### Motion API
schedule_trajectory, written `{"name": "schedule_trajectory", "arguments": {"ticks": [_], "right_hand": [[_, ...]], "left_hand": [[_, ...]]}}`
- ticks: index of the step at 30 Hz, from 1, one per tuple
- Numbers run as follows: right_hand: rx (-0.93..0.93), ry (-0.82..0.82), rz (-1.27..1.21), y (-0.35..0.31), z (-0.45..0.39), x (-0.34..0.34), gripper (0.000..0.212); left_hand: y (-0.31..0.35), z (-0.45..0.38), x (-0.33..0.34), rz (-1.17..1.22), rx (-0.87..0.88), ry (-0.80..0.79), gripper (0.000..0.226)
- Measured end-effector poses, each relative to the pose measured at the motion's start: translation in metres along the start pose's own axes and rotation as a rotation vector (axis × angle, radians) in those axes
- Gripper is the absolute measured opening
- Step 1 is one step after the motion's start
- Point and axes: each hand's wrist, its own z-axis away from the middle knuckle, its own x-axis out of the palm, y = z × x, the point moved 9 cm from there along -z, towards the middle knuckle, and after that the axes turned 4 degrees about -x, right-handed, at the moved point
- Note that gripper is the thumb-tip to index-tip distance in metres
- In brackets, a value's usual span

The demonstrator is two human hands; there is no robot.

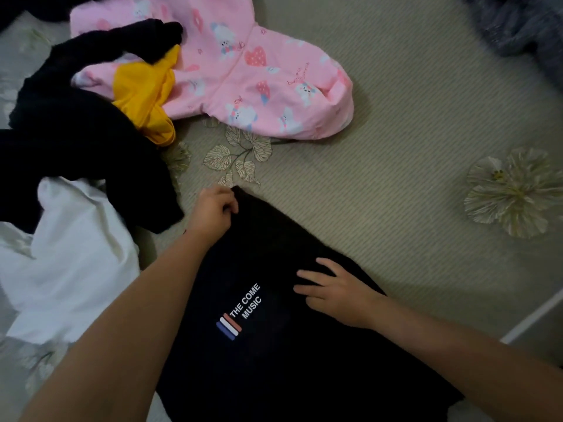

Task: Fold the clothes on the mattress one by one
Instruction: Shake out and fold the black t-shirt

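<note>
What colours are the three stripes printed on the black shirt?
Red, white and blue stripes beside white lettering on the black shirt, in the head view.

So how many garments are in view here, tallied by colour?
Black: 2, the printed garment under both hands, and a crumpled heap that may hold more than one piece
Pink: 1, printed
Yellow: 1
White: 1
Grey-blue: 1, fuzzy, cut off at the frame corner
Total: 6

Left hand pinching black shirt corner, right hand flat on it
</note>
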Motion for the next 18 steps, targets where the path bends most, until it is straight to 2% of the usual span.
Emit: {"name": "schedule_trajectory", "arguments": {"ticks": [2, 3, 6, 8, 10, 11, 13, 16, 18], "right_hand": [[-0.019, -0.181, -0.001, -0.006, 0.009, 0.025, 0.028], [0.027, -0.157, -0.026, -0.003, 0.011, 0.024, 0.034], [0.16, 0.155, -0.136, 0.01, 0.019, 0.005, 0.027], [0.335, 0.297, -0.148, 0.032, 0.024, -0.008, 0.028], [0.534, 0.334, -0.107, 0.055, 0.027, -0.013, 0.036], [0.603, 0.308, -0.099, 0.063, 0.027, -0.011, 0.049], [0.611, 0.269, -0.108, 0.069, 0.02, -0.006, 0.065], [0.469, 0.307, -0.102, 0.064, 0.007, -0.009, 0.053], [0.463, 0.319, -0.101, 0.066, 0.009, -0.007, 0.047]], "left_hand": [[-0.028, 0.019, 0.009, -0.066, -0.116, 0.005, 0.028], [-0.042, 0.027, 0.013, -0.072, -0.189, 0.0, 0.029], [-0.066, 0.043, 0.026, 0.041, -0.392, -0.023, 0.028], [-0.068, 0.05, 0.038, 0.192, -0.512, -0.035, 0.032], [-0.063, 0.061, 0.055, 0.313, -0.592, -0.074, 0.041], [-0.06, 0.068, 0.064, 0.346, -0.615, -0.093, 0.044], [-0.059, 0.079, 0.078, 0.412, -0.655, -0.099, 0.042], [-0.063, 0.092, 0.087, 0.519, -0.705, -0.034, 0.031], [-0.066, 0.095, 0.089, 0.561, -0.714, 0.015, 0.028]]}}
